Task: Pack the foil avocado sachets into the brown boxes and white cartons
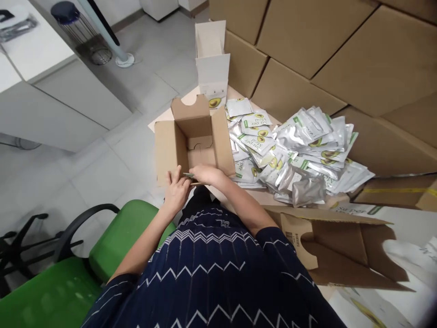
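Note:
A small brown cardboard box [193, 123] stands with its flaps up and out, and I look down at its bottom. My left hand [176, 191] is at its near edge, thumb side inward, fingers closed on the near flap. Beside it my right hand [207, 174] bends over the same edge with its fingers closed. A thin, dark greenish edge shows at its fingertips; what it belongs to I cannot make out. Right of the box lies a heap of silver-white sachets [262, 143] printed with avocados.
A tall white carton [212, 68] with open flaps stands behind the box. Large brown cartons [317, 41] are stacked along the right. Another open brown box [341, 246] lies near my right elbow. A green chair [126, 232] is at my left, and a white cabinet [64, 100] farther off.

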Available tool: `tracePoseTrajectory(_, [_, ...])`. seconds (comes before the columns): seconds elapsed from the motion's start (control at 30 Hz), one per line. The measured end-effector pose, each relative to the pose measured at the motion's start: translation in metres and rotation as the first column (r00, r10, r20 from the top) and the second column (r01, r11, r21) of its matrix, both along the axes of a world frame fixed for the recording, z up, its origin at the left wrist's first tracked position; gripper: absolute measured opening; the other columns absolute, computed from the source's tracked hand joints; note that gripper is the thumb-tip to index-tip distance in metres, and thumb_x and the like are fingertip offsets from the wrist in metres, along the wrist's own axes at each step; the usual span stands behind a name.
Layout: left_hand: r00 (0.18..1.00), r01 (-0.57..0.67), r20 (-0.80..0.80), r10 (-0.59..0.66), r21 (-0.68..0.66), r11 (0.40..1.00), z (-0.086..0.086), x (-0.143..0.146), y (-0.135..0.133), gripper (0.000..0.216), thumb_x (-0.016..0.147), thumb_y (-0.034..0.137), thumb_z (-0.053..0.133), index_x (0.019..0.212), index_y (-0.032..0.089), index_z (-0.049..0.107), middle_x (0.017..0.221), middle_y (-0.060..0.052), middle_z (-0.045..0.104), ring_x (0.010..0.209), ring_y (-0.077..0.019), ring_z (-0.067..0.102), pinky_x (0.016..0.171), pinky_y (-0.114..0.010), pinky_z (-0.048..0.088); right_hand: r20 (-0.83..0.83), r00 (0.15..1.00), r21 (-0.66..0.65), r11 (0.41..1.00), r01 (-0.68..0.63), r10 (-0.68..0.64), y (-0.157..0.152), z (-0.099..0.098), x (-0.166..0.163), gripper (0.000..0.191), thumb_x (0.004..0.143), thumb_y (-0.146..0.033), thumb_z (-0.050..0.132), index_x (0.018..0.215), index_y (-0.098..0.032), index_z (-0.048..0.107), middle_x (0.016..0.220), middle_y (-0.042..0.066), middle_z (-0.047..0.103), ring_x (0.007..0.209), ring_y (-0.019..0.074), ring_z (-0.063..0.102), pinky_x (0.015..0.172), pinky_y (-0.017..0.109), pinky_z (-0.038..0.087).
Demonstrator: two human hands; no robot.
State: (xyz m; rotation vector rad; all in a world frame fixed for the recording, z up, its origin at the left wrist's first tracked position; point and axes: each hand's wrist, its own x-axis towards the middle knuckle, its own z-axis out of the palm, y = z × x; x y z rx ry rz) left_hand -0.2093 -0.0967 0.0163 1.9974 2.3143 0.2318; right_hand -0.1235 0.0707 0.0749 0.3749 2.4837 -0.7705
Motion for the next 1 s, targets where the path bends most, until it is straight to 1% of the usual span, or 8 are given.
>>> tracePoseTrajectory(0.13, [1.0, 0.0, -0.003, 0.0, 0.067, 0.998, -0.015, 0.0, -0.002, 0.021, 0.097, 0.031, 0.052, 0.098, 0.016, 0.066, 0.1, -0.014, 0.071, 0.134, -0.0345, 0.049, 0.116, -0.06, 0.029, 0.087, 0.996, -0.06, 0.998, -0.016, 0.021, 0.004, -0.027, -0.005, 0.028, 0.094, -0.028, 0.053, 0.11, -0.015, 0.072, 0.106, 0.014, 0.074, 0.089, 0.0204, 0.069, 0.068, 0.025, 0.043])
tracePoseTrajectory(0.27, [0.997, -0.07, -0.013, 0.073, 0.171, 0.983, -0.025, 0.007, -0.002, 0.033, 0.095, 0.035, 0.054, 0.115, 0.009, 0.061, 0.116, -0.022, 0.065, 0.12, -0.0309, 0.059, 0.116, -0.054, 0.034, 0.06, 0.998, -0.111, 0.993, -0.03, 0.037, 0.006, -0.032, 0.001, 0.042, 0.099, -0.043, 0.044, 0.108, -0.014, 0.073, 0.105, 0.014, 0.075, 0.088, 0.0205, 0.068, 0.073, 0.024, 0.044])
tracePoseTrajectory(0.43, [0.996, -0.084, 0.026, 0.082, 0.119, 0.989, -0.026, 0.014, 0.0, 0.046, 0.097, 0.031, 0.05, 0.138, 0.01, 0.047, 0.12, -0.018, 0.066, 0.114, -0.0266, 0.061, 0.117, -0.054, 0.032, -0.028, 0.993, -0.126, 0.985, -0.12, 0.117, 0.001, -0.015, 0.007, 0.038, 0.101, -0.029, 0.038, 0.108, -0.013, 0.072, 0.114, 0.014, 0.073, 0.098, 0.0193, 0.067, 0.079, 0.023, 0.043])
tracePoseTrajectory(0.67, [0.996, -0.086, 0.015, 0.086, 0.018, 0.996, -0.012, 0.023, 0.0, 0.036, 0.098, 0.033, 0.05, 0.128, 0.016, 0.057, 0.097, -0.008, 0.07, 0.099, -0.0247, 0.06, 0.119, -0.068, 0.01, -0.018, 1.0, -0.034, 0.999, 0.008, -0.008, -0.009, 0.02, 0.028, 0.038, 0.1, -0.033, 0.041, 0.095, -0.016, 0.075, 0.095, 0.012, 0.076, 0.086, 0.0208, 0.068, 0.074, 0.027, 0.045])
tracePoseTrajectory(0.8, [0.993, -0.096, 0.064, 0.097, -0.018, 0.995, -0.006, 0.025, 0.002, 0.024, 0.1, 0.032, 0.046, 0.105, 0.021, 0.067, 0.087, -0.004, 0.069, 0.092, -0.0225, 0.059, 0.117, -0.071, 0.004, -0.282, 0.939, -0.366, 0.927, 0.084, -0.196, -0.003, 0.041, 0.055, 0.029, 0.097, -0.038, 0.052, 0.109, -0.023, 0.073, 0.105, 0.006, 0.075, 0.093, 0.0182, 0.069, 0.08, 0.03, 0.051])
tracePoseTrajectory(0.87, [0.991, -0.103, 0.086, 0.105, -0.021, 0.994, -0.005, 0.026, 0.002, 0.025, 0.1, 0.029, 0.045, 0.096, 0.021, 0.068, 0.084, -0.003, 0.069, 0.086, -0.0207, 0.059, 0.117, -0.071, 0.004, -0.423, 0.764, -0.57, 0.798, 0.193, -0.487, 0.011, 0.043, 0.068, 0.031, 0.094, -0.044, 0.056, 0.109, -0.023, 0.072, 0.1, 0.005, 0.075, 0.082, 0.0156, 0.07, 0.073, 0.028, 0.054])
tracePoseTrajectory(0.93, [0.989, -0.111, 0.093, 0.112, -0.016, 0.994, -0.004, 0.026, 0.003, 0.025, 0.1, 0.03, 0.045, 0.093, 0.022, 0.068, 0.082, -0.002, 0.069, 0.083, -0.0199, 0.059, 0.116, -0.072, 0.002, -0.515, 0.356, -0.686, 0.624, 0.375, -0.78, 0.033, 0.035, 0.078, 0.035, 0.093, -0.05, 0.055, 0.104, -0.02, 0.07, 0.085, 0.003, 0.073, 0.063, 0.0113, 0.065, 0.058, 0.023, 0.051])
tracePoseTrajectory(1.0, [0.99, -0.108, 0.089, 0.109, -0.016, 0.994, -0.003, 0.023, 0.006, 0.027, 0.1, 0.033, 0.045, 0.091, 0.022, 0.068, 0.081, -0.003, 0.07, 0.081, -0.0204, 0.06, 0.114, -0.073, 0.0, -0.552, -0.115, -0.736, 0.418, 0.532, -0.826, 0.065, 0.015, 0.088, 0.038, 0.093, -0.054, 0.05, 0.098, -0.019, 0.067, 0.072, -0.001, 0.066, 0.051, 0.0077, 0.056, 0.048, 0.019, 0.044])
